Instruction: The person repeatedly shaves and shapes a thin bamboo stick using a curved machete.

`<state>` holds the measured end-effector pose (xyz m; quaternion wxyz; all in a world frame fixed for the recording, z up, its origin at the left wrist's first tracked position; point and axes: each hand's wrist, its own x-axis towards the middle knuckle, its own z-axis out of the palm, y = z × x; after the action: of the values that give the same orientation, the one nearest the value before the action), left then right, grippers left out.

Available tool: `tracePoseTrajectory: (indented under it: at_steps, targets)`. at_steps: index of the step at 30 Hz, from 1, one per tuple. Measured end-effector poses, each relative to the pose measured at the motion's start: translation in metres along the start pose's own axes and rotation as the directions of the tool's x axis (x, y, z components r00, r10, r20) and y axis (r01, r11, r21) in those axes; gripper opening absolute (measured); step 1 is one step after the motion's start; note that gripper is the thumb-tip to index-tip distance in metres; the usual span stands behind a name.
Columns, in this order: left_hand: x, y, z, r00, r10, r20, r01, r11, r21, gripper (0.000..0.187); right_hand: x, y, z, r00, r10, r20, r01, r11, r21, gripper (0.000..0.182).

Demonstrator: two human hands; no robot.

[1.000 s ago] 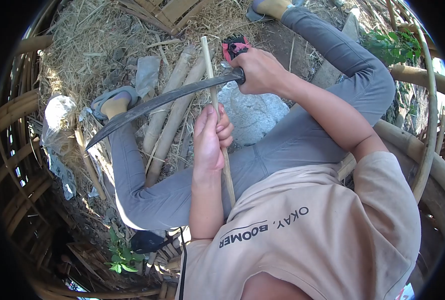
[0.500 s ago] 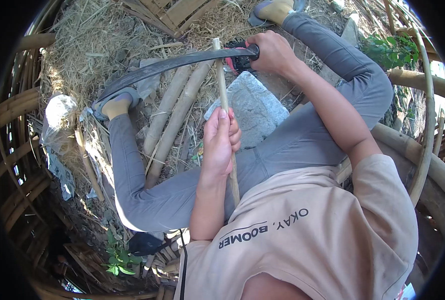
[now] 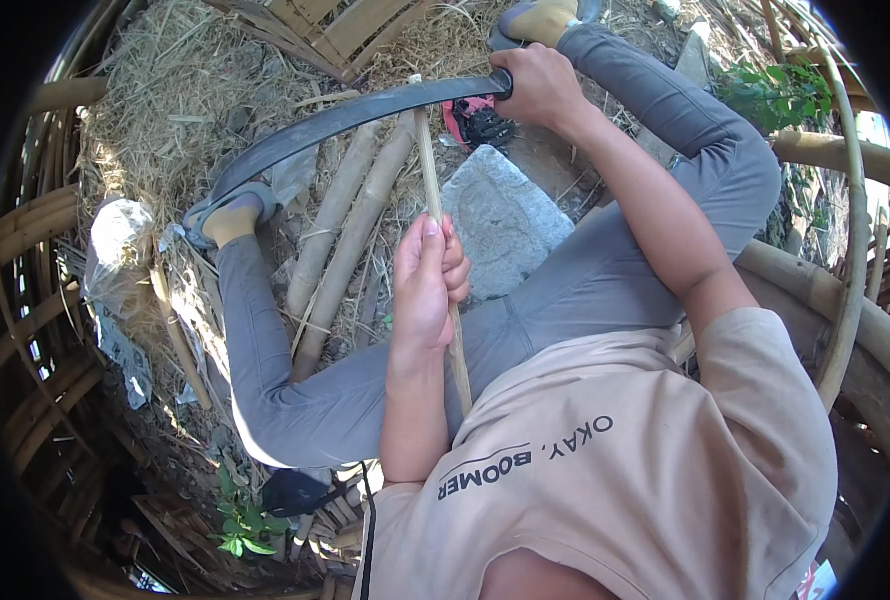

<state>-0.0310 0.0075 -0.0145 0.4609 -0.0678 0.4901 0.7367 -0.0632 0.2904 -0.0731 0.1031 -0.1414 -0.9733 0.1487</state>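
A thin wooden stick point(image 3: 428, 165) stands between my legs, its lower part reaching toward my lap. My left hand point(image 3: 432, 275) is wrapped round its middle. The long curved blade point(image 3: 335, 120) lies across the stick near its top end and stretches out over the foot on the left. My right hand point(image 3: 538, 88) grips the black handle point(image 3: 503, 84) of this blade; the fingers on its far side are partly hidden. Just beyond my left hand lies a flat grey stone point(image 3: 503, 222).
Two bamboo poles point(image 3: 355, 235) lie left of the stone. A black and pink bundle point(image 3: 477, 122) is beside the blade. Straw point(image 3: 190, 90), a plastic bag point(image 3: 120, 240) and a slatted wooden piece point(image 3: 340, 28) lie farther out. Curved bamboo point(image 3: 852, 230) surrounds the right side.
My right hand and the blade have moved slightly up and left in the view. The stick's top has shifted left, and my left hand has moved a little left with it.
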Motion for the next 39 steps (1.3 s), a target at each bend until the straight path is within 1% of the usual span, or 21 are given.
tracePoseTrajectory:
  at_steps: [1, 4, 6, 7, 10, 12, 13, 14, 16, 17, 18, 20, 23, 24, 27, 29, 32, 34, 35, 37, 39]
  targets:
    - [0.000, 0.000, 0.001, 1.000, 0.005, 0.011, -0.005, 1.000, -0.001, 0.022, 0.000, 0.000, -0.001, 1.000, -0.004, -0.018, 0.003, 1.000, -0.021, 0.029]
    - [-0.008, 0.004, 0.006, 0.999, 0.008, 0.052, -0.008, 1.000, -0.001, 0.022, 0.011, 0.008, -0.018, 0.983, 0.167, -0.078, -0.169, 0.985, -0.021, 0.038]
    - [-0.021, 0.007, 0.014, 0.993, -0.010, 0.119, 0.008, 1.000, 0.015, 0.023, 0.012, 0.028, -0.042, 0.929, 0.263, -0.261, -0.265, 0.964, 0.030, 0.026]
    - [-0.017, 0.005, 0.010, 0.994, -0.023, 0.105, 0.023, 1.000, 0.006, 0.023, 0.014, 0.038, -0.054, 0.887, 0.289, -0.359, -0.296, 0.955, 0.039, 0.023]
    - [-0.005, 0.001, 0.001, 0.995, -0.067, 0.080, 0.069, 0.997, -0.027, 0.023, 0.004, 0.074, -0.047, 0.905, 0.240, -0.351, -0.165, 0.959, 0.230, 0.026]
    - [-0.004, 0.001, 0.006, 0.986, -0.071, 0.149, 0.079, 0.996, -0.049, 0.022, 0.004, 0.073, -0.036, 0.901, 0.164, -0.402, -0.049, 0.959, 0.279, 0.025]
    - [-0.004, 0.002, 0.006, 0.980, -0.080, 0.180, 0.091, 0.994, -0.052, 0.021, 0.002, 0.057, -0.037, 0.894, 0.137, -0.427, 0.002, 0.952, 0.308, 0.026]
    - [-0.005, 0.001, 0.005, 0.984, -0.082, 0.157, 0.090, 0.995, -0.047, 0.021, 0.000, 0.042, -0.041, 0.918, 0.088, -0.386, 0.035, 0.954, 0.299, 0.027]
    - [-0.002, -0.001, 0.002, 0.989, -0.085, 0.123, 0.091, 0.995, -0.042, 0.020, -0.007, 0.017, -0.037, 0.975, 0.063, -0.214, 0.027, 0.919, 0.394, 0.025]
    - [-0.001, -0.002, 0.001, 0.992, -0.083, 0.099, 0.087, 0.996, -0.034, 0.020, -0.009, 0.008, -0.037, 0.991, 0.039, -0.128, 0.021, 0.901, 0.434, 0.025]
    - [0.001, -0.001, -0.003, 0.994, -0.080, 0.075, 0.082, 0.996, -0.027, 0.020, -0.012, 0.001, -0.033, 0.997, 0.003, -0.077, 0.030, 0.903, 0.428, 0.025]
    - [0.003, -0.003, -0.009, 0.998, -0.061, 0.020, 0.061, 0.998, -0.015, 0.020, -0.023, -0.014, -0.015, 0.997, -0.072, 0.026, 0.054, 0.903, 0.426, 0.026]
    - [0.007, -0.004, -0.011, 0.998, -0.055, -0.035, 0.056, 0.998, 0.014, 0.020, -0.034, -0.030, 0.002, 0.973, -0.225, 0.053, 0.187, 0.900, 0.393, 0.022]
    - [0.007, -0.005, -0.010, 0.997, -0.053, -0.047, 0.054, 0.998, 0.026, 0.019, -0.036, -0.038, 0.005, 0.967, -0.247, 0.059, 0.209, 0.906, 0.367, 0.018]
    - [0.006, -0.007, -0.011, 0.992, -0.032, -0.119, 0.042, 0.995, 0.086, 0.019, -0.041, -0.057, 0.005, 0.929, -0.265, 0.259, 0.177, 0.931, 0.320, 0.015]
    - [0.009, -0.012, -0.014, 0.980, 0.000, -0.197, 0.034, 0.985, 0.168, 0.020, -0.045, -0.066, 0.008, 0.917, -0.269, 0.296, 0.175, 0.936, 0.306, 0.012]
    - [0.008, -0.020, -0.014, 0.972, 0.037, -0.233, 0.017, 0.974, 0.227, 0.022, -0.048, -0.072, 0.011, 0.915, -0.246, 0.320, 0.169, 0.954, 0.250, 0.013]
    - [0.008, -0.025, -0.012, 0.968, 0.101, -0.231, -0.028, 0.953, 0.301, 0.022, -0.050, -0.070, 0.018, 0.924, -0.225, 0.310, 0.157, 0.960, 0.231, 0.015]
    - [0.009, -0.026, -0.011, 0.965, 0.131, -0.225, -0.048, 0.940, 0.339, 0.022, -0.050, -0.069, 0.021, 0.929, -0.228, 0.293, 0.154, 0.954, 0.255, 0.015]
    - [0.008, -0.028, -0.012, 0.962, 0.160, -0.223, -0.067, 0.925, 0.374, 0.022, -0.053, -0.067, 0.024, 0.938, -0.227, 0.261, 0.143, 0.942, 0.304, 0.016]
    - [0.008, -0.028, -0.011, 0.957, 0.177, -0.230, -0.074, 0.915, 0.397, 0.021, -0.051, -0.067, 0.023, 0.937, -0.212, 0.278, 0.130, 0.949, 0.286, 0.016]
